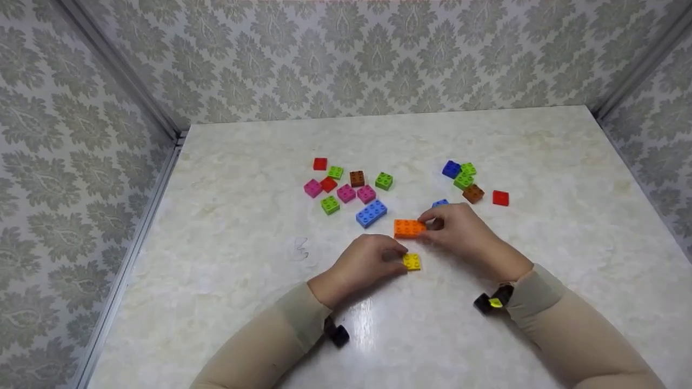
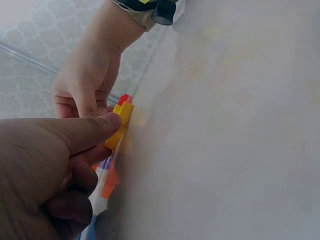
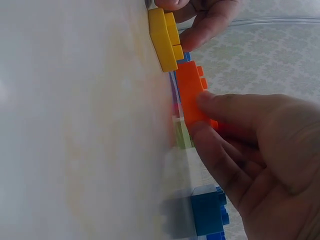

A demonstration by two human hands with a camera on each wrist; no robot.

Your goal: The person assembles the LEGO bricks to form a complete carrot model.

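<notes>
My left hand (image 1: 367, 260) pinches a small yellow brick (image 1: 412, 262) between thumb and fingers, close over the table; the left wrist view shows the thumb on the yellow brick (image 2: 120, 125). Just beyond it, my right hand (image 1: 459, 229) grips the right end of a long orange brick (image 1: 406, 228), studs up. In the right wrist view the thumb and a finger hold the orange brick (image 3: 189, 92), with the yellow one near its far end. A blue brick (image 1: 440, 203) is partly hidden behind the right hand. Another long light-blue brick (image 1: 372, 213) lies left of the orange one.
Left of centre lies a loose group of pink, green, red and brown bricks, with a pink brick (image 1: 346, 193) among them. Farther right are a dark blue brick (image 1: 451, 169), green bricks, a brown brick (image 1: 473, 193) and a flat red brick (image 1: 500, 198). Patterned walls border the table (image 1: 243, 324).
</notes>
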